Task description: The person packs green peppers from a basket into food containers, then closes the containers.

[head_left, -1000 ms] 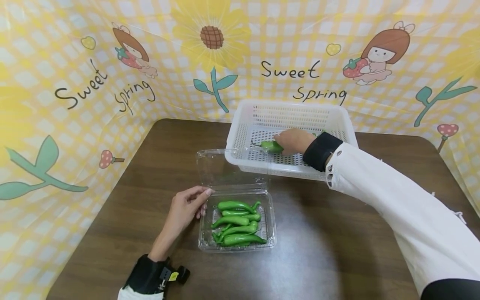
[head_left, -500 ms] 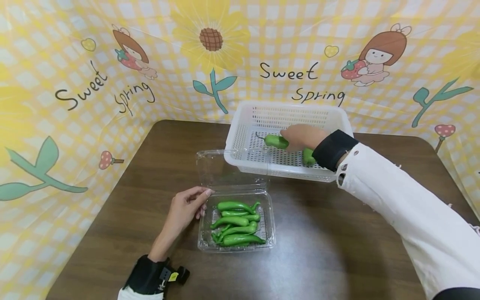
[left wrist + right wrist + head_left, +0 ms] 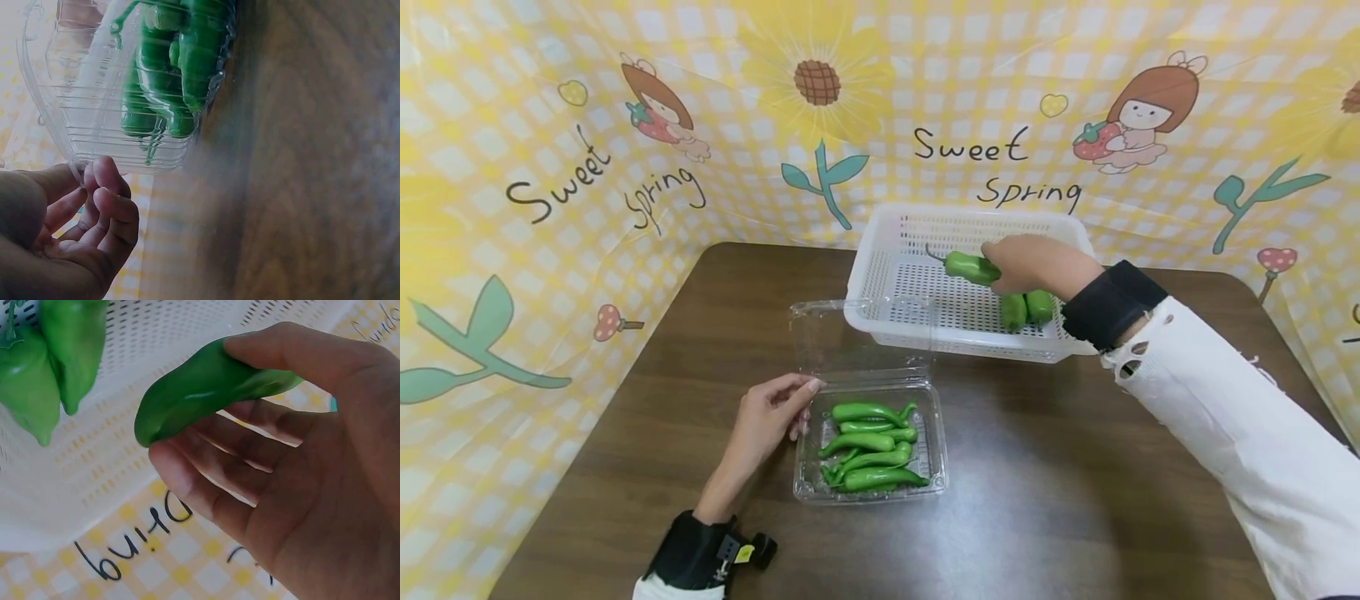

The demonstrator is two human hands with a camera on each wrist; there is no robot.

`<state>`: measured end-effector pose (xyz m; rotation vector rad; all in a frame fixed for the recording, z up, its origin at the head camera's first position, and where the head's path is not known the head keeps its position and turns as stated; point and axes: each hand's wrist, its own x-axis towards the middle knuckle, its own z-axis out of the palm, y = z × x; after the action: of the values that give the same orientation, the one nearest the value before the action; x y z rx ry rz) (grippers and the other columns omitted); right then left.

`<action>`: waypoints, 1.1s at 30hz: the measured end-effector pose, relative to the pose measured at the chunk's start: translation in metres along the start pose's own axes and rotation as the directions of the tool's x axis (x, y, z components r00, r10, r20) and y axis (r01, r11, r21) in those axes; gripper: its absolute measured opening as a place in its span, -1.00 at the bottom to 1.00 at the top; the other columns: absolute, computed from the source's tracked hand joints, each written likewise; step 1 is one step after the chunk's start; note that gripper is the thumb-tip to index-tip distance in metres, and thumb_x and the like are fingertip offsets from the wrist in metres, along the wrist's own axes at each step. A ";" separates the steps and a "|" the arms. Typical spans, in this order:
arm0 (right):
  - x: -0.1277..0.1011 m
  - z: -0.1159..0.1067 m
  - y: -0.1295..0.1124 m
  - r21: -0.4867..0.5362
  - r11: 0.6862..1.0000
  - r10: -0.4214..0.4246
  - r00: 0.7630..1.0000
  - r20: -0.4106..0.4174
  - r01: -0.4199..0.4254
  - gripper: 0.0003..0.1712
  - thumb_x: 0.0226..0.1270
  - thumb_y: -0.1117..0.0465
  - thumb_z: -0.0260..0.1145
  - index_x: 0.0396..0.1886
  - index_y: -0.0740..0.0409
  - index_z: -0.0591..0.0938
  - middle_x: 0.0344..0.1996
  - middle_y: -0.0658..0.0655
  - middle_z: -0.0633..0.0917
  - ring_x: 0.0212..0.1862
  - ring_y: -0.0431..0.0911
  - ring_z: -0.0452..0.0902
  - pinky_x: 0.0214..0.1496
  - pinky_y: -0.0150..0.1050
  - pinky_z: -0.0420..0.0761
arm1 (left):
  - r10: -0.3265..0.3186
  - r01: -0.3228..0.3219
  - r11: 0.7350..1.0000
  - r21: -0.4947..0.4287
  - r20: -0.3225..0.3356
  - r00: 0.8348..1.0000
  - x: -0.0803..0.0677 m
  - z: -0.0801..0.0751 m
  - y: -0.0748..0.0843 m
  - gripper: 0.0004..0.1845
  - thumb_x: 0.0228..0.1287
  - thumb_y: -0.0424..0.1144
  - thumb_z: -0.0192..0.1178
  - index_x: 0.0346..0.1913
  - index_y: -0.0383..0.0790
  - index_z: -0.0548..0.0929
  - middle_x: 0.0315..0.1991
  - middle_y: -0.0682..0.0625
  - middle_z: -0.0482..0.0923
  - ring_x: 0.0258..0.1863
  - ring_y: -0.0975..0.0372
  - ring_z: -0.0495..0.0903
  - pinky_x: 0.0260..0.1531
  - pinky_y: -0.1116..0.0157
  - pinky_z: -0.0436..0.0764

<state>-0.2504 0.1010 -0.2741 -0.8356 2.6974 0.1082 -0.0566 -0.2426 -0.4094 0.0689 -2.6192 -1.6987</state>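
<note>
My right hand (image 3: 1037, 265) holds a green pepper (image 3: 970, 267) over the white basket (image 3: 880, 310). In the right wrist view the thumb lies on top of this pepper (image 3: 194, 394) and the fingers curl beneath it. Two more green peppers (image 3: 1026, 309) lie side by side in the basket, below the hand. My left hand (image 3: 767, 414) pinches the left rim of a clear plastic clamshell box (image 3: 936, 467) between thumb and fingers. Several slim green chili peppers (image 3: 872, 450) lie in that box. Its clear lid (image 3: 861, 337) stands open at the back, against the basket's front.
Everything stands on a dark brown wooden table (image 3: 1015, 483). A yellow checked cloth (image 3: 737, 125) with flowers and lettering hangs behind and at the sides. The basket stands at the table's back edge, close to the cloth.
My right hand has risen a little and moved right with the pepper, uncovering the two peppers in the basket. My left hand and the clamshell box have stayed put.
</note>
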 end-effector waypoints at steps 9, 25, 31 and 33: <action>-0.029 0.000 -0.001 0.031 0.999 0.014 0.998 -0.067 -0.012 -0.63 0.34 0.15 0.30 0.02 0.25 0.47 -0.28 0.17 0.59 -0.28 0.01 0.47 -0.20 -0.11 0.49 | 0.004 -0.004 1.000 -0.020 -0.010 1.000 -0.001 0.000 0.000 -0.74 0.41 -0.03 0.22 -0.04 -0.11 0.70 -0.56 -0.19 0.58 -0.73 0.16 0.52 -0.69 0.21 0.59; -0.077 0.006 -0.008 0.096 0.995 0.026 0.983 -0.184 -0.008 -0.67 0.34 0.17 0.33 -0.03 0.20 0.46 -0.28 0.14 0.56 -0.34 -0.01 0.43 -0.27 -0.12 0.46 | 0.018 -0.018 0.998 -0.054 -0.002 1.000 0.002 0.000 0.004 -0.66 0.39 -0.07 0.25 0.00 -0.17 0.41 -0.61 -0.24 0.52 -0.75 0.04 0.50 -0.71 0.15 0.57; -0.092 0.010 -0.014 0.111 0.994 0.034 0.977 -0.209 -0.010 -0.68 0.33 0.18 0.33 -0.04 0.19 0.46 -0.31 0.11 0.53 -0.36 -0.03 0.41 -0.30 -0.13 0.44 | 0.031 -0.031 0.998 -0.050 -0.001 1.000 0.003 0.000 0.005 -0.71 0.41 -0.08 0.22 -0.02 -0.17 0.44 -0.60 -0.25 0.53 -0.75 0.05 0.50 -0.71 0.15 0.57; -0.099 0.012 -0.016 0.121 0.993 0.036 0.974 -0.222 -0.009 -0.69 0.33 0.18 0.33 -0.05 0.19 0.46 -0.32 0.11 0.53 -0.37 -0.03 0.40 -0.31 -0.14 0.43 | 0.037 -0.037 0.998 -0.046 -0.001 0.999 0.003 0.001 0.004 -0.72 0.42 -0.08 0.21 -0.03 -0.17 0.45 -0.59 -0.26 0.54 -0.75 0.07 0.51 -0.72 0.15 0.58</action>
<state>-0.1609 0.1429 -0.2536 -0.8249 2.8887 -0.1510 -0.0596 -0.2404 -0.4058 0.0201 -2.5630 -1.7464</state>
